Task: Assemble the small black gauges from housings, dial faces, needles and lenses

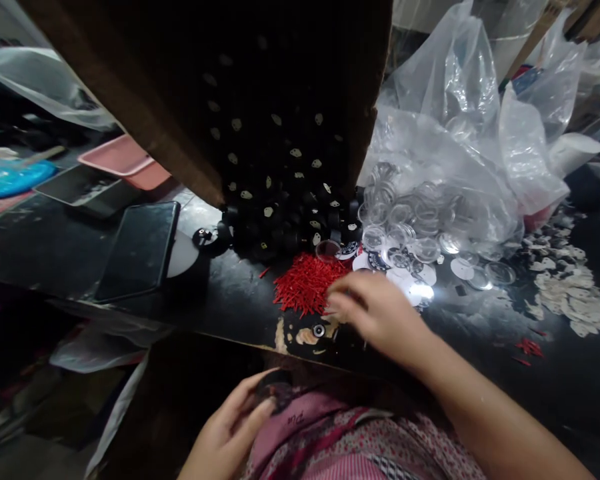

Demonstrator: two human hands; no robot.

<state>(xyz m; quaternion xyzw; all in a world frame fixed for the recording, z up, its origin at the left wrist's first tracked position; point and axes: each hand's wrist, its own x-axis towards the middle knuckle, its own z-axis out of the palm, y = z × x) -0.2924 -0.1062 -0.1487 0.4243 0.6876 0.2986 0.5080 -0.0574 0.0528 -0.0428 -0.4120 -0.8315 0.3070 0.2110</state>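
My left hand (240, 420) is closed around a small black round part (274, 388), held over my lap below the table edge. Blur hides the part's detail. On the table, my right hand (375, 310) reaches to the right side of a heap of thin red pointer-like pieces (304, 283). Its thumb and forefinger come together there; whatever lies between them is too small to make out. Just in front of the heap, a small metal ring (319, 331) sits on a worn patch of the tabletop.
A tilted cardboard box (180, 153) spills black round parts (280, 230). To its right lie clear round covers (405, 213), printed white discs (375, 260) and plastic bags (445, 147). White flat pieces (570, 293) are heaped far right. A phone (139, 248), grey tray (87, 190) and pink tray (123, 159) are left.
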